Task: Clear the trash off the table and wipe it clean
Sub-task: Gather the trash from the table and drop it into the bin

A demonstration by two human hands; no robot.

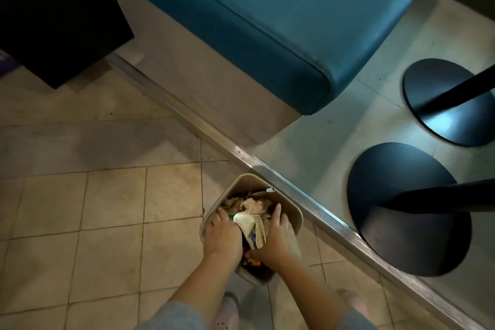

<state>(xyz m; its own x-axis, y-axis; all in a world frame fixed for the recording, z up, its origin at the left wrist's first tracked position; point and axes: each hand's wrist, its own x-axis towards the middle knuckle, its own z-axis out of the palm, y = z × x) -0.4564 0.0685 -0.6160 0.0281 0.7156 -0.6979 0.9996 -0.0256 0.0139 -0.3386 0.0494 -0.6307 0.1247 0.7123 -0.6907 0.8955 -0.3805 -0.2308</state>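
A beige trash bin [242,182] stands on the tiled floor below me, filled with crumpled paper, napkins and wrappers [253,207]. My left hand [223,236] and my right hand [278,236] reach into the bin side by side. Between them they hold a bundle of crumpled paper trash [250,226], fingers curled round its sides, just above the rest of the rubbish. The table itself is out of view; only two black table bases show.
A teal bench seat [267,21] sits on a raised platform edged with a metal strip [308,211]. Two round black table bases [401,222] [450,104] stand on the platform at right. A dark cabinet [53,13] is at upper left. My feet show at the bottom.
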